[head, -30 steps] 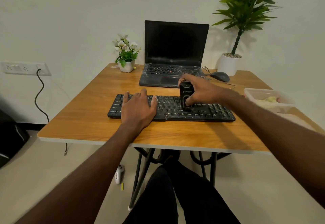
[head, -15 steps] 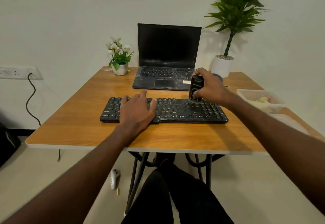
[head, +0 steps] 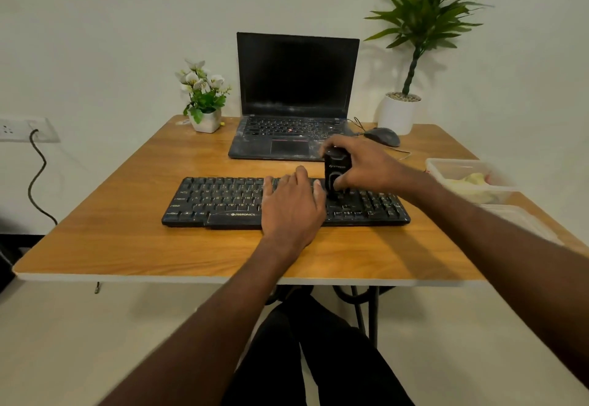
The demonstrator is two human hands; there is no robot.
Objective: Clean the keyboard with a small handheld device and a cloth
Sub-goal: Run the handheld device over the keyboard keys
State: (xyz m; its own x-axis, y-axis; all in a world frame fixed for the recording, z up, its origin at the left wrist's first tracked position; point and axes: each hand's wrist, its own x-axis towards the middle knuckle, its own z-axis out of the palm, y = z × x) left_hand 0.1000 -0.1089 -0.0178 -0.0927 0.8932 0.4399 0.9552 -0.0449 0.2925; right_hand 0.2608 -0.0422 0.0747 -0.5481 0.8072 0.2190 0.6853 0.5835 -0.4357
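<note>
The right hand (head: 366,165) had come back down from the far edge of the keyboard (head: 223,201), where it was half a second before, and its fingers were wrapped around the black device (head: 337,173), holding it upright with the lower end on the keys right of centre. The left hand (head: 291,206) had slid rightward along the keyboard; it lay flat, fingers straight and pressing on the middle keys, just beside the device. The keyboard itself sat in the middle of the tabletop (head: 127,239), in front of the laptop (head: 296,93).

This looked like another pass of the device over the right half, with the left hand bracing closer to the work. No cloth was in either hand, so the wiping step seemed yet to come.
</note>
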